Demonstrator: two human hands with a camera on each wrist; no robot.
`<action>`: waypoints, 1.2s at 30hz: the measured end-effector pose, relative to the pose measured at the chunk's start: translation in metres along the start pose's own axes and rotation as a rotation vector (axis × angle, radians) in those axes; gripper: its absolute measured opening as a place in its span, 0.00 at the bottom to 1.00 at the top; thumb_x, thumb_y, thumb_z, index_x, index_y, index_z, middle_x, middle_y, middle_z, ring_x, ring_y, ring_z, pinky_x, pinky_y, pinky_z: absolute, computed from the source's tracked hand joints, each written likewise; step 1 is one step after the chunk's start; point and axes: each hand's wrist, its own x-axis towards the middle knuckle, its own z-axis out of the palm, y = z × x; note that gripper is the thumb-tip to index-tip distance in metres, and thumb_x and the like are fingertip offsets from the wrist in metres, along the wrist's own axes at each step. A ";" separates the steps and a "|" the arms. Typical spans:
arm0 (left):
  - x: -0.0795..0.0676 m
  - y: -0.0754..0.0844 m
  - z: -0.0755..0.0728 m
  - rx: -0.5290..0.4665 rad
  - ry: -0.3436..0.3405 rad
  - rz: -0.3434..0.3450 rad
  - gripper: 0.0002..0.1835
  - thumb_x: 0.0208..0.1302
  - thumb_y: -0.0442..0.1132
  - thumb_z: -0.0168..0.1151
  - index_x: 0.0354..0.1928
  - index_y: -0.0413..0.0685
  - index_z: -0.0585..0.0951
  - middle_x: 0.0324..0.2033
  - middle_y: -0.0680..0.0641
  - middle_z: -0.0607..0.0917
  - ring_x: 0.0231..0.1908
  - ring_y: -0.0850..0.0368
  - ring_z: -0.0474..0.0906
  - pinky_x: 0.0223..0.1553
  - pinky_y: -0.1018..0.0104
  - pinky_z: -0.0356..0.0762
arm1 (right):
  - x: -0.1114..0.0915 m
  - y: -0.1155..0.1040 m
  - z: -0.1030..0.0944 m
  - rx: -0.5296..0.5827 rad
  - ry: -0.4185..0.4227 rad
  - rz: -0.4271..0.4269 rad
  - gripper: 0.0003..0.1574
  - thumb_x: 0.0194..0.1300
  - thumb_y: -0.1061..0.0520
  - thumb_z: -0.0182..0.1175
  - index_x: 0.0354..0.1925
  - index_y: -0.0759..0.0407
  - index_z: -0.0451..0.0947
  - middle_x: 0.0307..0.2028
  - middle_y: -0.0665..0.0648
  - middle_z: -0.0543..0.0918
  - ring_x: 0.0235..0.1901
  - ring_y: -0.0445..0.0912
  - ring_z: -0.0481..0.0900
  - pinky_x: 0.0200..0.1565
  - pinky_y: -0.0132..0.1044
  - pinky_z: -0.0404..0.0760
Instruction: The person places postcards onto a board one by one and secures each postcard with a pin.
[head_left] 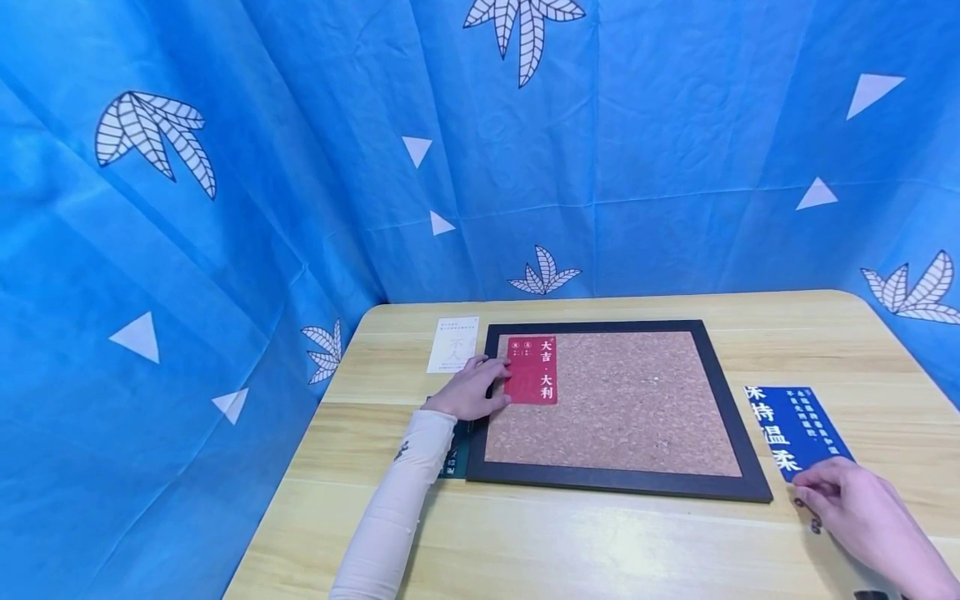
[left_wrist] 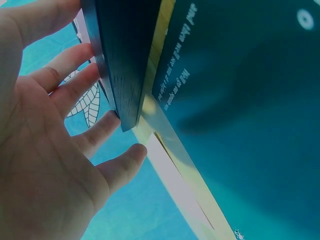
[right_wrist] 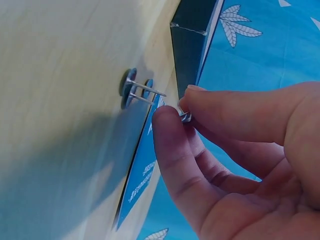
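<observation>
A red card (head_left: 534, 371) with white characters lies at the upper left of a black-framed cork board (head_left: 615, 408). My left hand (head_left: 471, 390) reaches over the frame's left side, its fingertips on the card's left edge. In the left wrist view its fingers (left_wrist: 75, 95) are spread and fairly straight along the dark frame. Beyond the board's right side my right hand (head_left: 851, 504) hovers over the table, pinching a thumbtack (right_wrist: 186, 117) between thumb and forefinger. Several more thumbtacks (right_wrist: 129, 90) lie on the table beside it, some with pins pointing up.
A blue card (head_left: 795, 425) with white characters lies right of the board. To the left are a white card (head_left: 453, 337) and a dark green card (head_left: 454, 467), partly covered by the left forearm. A blue patterned curtain (head_left: 675, 150) hangs behind the wooden table (head_left: 562, 542).
</observation>
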 end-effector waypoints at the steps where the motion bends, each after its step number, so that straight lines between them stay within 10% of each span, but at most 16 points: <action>1: 0.000 0.000 0.000 0.000 0.000 0.001 0.27 0.72 0.49 0.62 0.69 0.50 0.76 0.78 0.49 0.66 0.78 0.42 0.56 0.77 0.44 0.64 | 0.001 0.000 0.000 -0.003 -0.008 0.002 0.02 0.59 0.66 0.70 0.33 0.61 0.88 0.33 0.60 0.86 0.30 0.36 0.77 0.27 0.30 0.74; 12: 0.000 -0.002 0.000 -0.006 0.004 0.013 0.26 0.72 0.49 0.63 0.68 0.49 0.76 0.78 0.48 0.67 0.77 0.43 0.58 0.76 0.46 0.65 | 0.012 -0.003 -0.006 0.014 0.010 -0.028 0.07 0.59 0.68 0.69 0.39 0.66 0.88 0.35 0.67 0.88 0.32 0.47 0.84 0.28 0.33 0.79; 18: 0.000 -0.002 0.000 -0.012 0.005 0.016 0.26 0.72 0.49 0.63 0.68 0.48 0.76 0.78 0.47 0.67 0.77 0.41 0.58 0.76 0.45 0.65 | 0.021 -0.014 -0.011 0.028 0.044 -0.060 0.02 0.60 0.64 0.71 0.33 0.63 0.88 0.31 0.57 0.89 0.26 0.26 0.68 0.25 0.29 0.69; 27: 0.001 -0.001 -0.001 -0.016 0.004 0.008 0.26 0.71 0.49 0.63 0.67 0.49 0.77 0.77 0.48 0.68 0.77 0.43 0.58 0.76 0.45 0.66 | 0.041 -0.028 -0.019 0.053 -0.026 -0.095 0.06 0.62 0.69 0.67 0.39 0.68 0.88 0.38 0.66 0.88 0.30 0.38 0.77 0.26 0.28 0.75; 36: 0.000 -0.001 -0.001 -0.023 0.007 0.012 0.26 0.71 0.48 0.63 0.67 0.48 0.76 0.77 0.48 0.68 0.76 0.42 0.58 0.75 0.45 0.67 | 0.052 -0.040 -0.016 0.118 0.030 -0.184 0.10 0.59 0.70 0.67 0.40 0.66 0.88 0.39 0.66 0.89 0.27 0.25 0.70 0.25 0.29 0.74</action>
